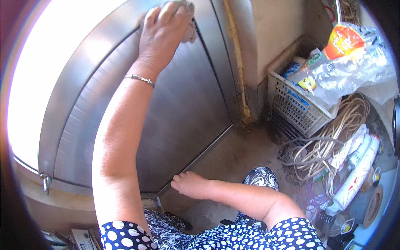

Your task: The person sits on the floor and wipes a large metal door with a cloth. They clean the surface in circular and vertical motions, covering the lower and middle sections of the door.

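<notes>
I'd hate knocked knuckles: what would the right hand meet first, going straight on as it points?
Probably the lower edge of the metal panel: the right hand points left, close against it, though depth is unclear.

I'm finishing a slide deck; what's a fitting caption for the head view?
Left hand holds a greyish cloth against a metal door, right hand by its lower edge.

Door (179, 112) at left, crate (289, 102) at right with plastic bag (333, 77) on top and cable coil (318, 149) in front
</notes>
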A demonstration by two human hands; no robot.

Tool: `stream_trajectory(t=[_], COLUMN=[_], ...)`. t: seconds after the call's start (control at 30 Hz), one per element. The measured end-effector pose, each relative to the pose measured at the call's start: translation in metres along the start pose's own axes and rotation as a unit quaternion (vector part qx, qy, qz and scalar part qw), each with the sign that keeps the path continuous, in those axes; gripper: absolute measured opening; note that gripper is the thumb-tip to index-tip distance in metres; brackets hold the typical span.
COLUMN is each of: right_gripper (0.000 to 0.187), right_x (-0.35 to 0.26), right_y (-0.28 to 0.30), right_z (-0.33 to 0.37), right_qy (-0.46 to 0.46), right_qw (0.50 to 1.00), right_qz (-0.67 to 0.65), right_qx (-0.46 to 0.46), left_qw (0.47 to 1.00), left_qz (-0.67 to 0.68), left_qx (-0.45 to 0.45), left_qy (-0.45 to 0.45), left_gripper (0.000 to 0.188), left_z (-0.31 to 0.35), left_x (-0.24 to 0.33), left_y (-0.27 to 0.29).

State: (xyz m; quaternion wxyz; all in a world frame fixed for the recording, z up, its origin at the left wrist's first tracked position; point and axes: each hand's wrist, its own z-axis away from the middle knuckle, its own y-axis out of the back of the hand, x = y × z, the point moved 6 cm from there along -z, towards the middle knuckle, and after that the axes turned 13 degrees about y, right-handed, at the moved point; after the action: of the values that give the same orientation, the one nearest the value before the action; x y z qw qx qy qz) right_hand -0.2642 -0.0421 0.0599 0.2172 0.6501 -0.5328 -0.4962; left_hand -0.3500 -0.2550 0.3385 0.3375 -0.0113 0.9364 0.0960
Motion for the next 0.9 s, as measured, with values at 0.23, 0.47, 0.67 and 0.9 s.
stream_trajectory(t=[0.23, 0.47, 0.67, 0.9], right_gripper=[0.017, 0.025, 0.033, 0.034], right_x=[0.006, 0.009, 0.013, 0.015], right_y=[-0.01, -0.005, -0.016, -0.027], right_z=[-0.004, -0.009, -0.01, -0.007], right_qy=[0.0, -0.018, -0.035, -0.045], right_qw=[1.0, 0.999, 0.993, 0.988], right_qz=[-0.002, 0.016, 0.036, 0.058], right_qx=[-0.009, -0.038, -0.108, -0.136], left_qw=[0.986, 0.992, 0.991, 0.976], left_qz=[0.119, 0.015, 0.02, -0.135], left_qx=[-0.035, -0.051, -0.072, -0.096], left_qy=[0.112, 0.113, 0.111, 0.138], left_gripper=[0.023, 0.054, 0.056, 0.056], left_z=[-0.052, -0.007, 0.06, 0.148], left_x=[-0.054, -0.104, -0.163, -0.24], left_y=[0.051, 0.06, 0.11, 0.167])
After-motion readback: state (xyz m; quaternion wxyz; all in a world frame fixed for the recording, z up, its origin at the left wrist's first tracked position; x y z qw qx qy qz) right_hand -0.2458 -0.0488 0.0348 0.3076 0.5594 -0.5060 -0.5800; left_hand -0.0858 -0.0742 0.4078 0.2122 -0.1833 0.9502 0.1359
